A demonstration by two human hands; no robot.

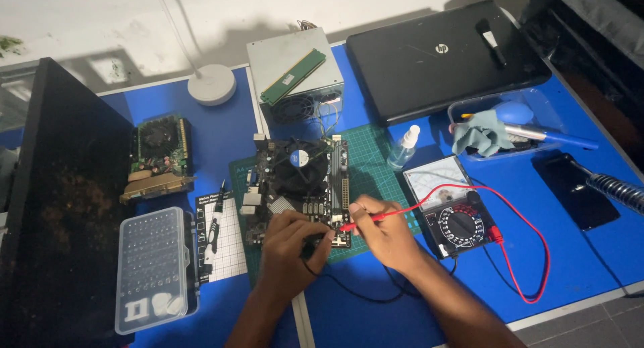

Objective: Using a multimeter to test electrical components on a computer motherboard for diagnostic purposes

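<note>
Head view: right hand (pixel 384 232) fingers pinch the red probe (pixel 376 218) on the motherboard (pixel 295 187), left hand (pixel 290 244) fingers clamp the black probe (pixel 314 242)

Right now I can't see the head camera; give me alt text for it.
Two hands press multimeter probes onto the near edge of a motherboard: the right hand holds the red probe, the left hand a black one. An analog multimeter sits to the right on the blue table.

Right hand (pixel 386 235) presses red probe (pixel 365 220) on motherboard (pixel 298 187)
</note>
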